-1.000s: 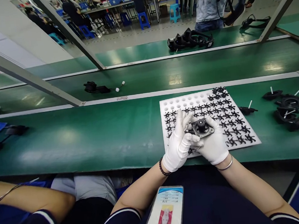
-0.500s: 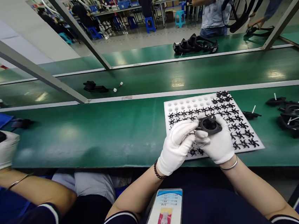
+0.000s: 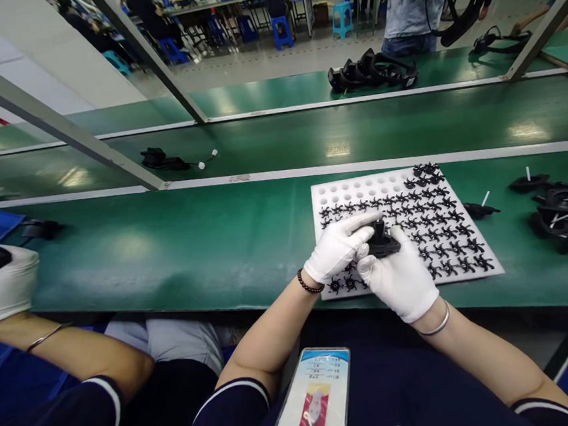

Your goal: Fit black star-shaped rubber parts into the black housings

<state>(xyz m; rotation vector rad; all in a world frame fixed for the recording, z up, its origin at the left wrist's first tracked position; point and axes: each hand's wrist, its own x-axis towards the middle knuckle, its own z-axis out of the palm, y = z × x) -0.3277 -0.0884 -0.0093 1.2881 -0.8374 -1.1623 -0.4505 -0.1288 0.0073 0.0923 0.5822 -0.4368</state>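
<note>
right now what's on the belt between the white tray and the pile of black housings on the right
In the head view, one small black part with a white stem lies on the green belt between the white tray and the black housings.

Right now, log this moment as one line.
left hand: on black housing | right hand: holds housing | under: white impeller tray

Pretty bright and even overall, light coming from overhead fixtures. You get soft white glare patches on the shiny green belt (image 3: 247, 243), more on the far lanes. The white gloves come out nearly blown out, hardly any fabric detail. Shadows are weak and short. Wide-angle lens bends the metal frame bars (image 3: 54, 121) toward the edges. Background is a bit soft, center's sharp.
</note>
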